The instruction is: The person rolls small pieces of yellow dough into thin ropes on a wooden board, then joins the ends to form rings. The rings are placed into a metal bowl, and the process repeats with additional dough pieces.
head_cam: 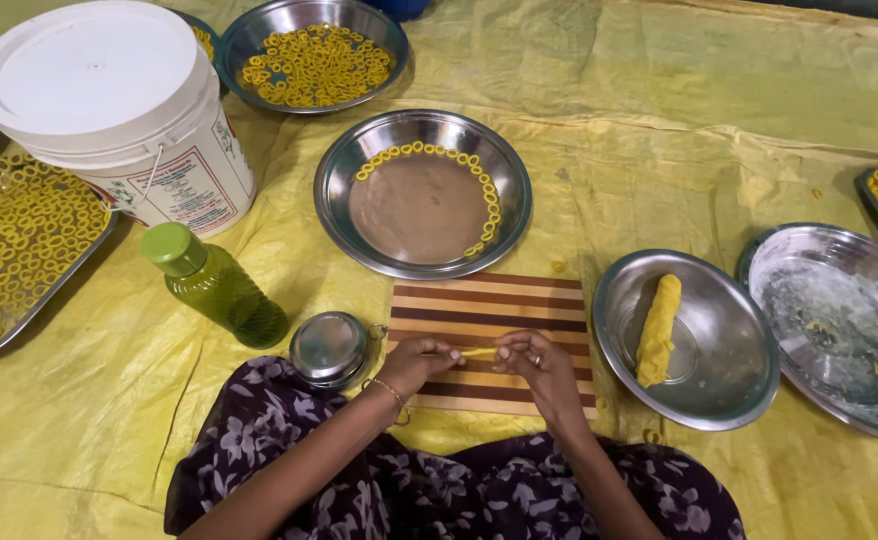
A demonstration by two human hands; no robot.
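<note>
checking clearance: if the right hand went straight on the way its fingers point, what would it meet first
The right hand points left along the dough strip, so it would first meet the left hand.

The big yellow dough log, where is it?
In the head view, the dough log lies inside a steel bowl on the right, beside the striped wooden board.
</note>
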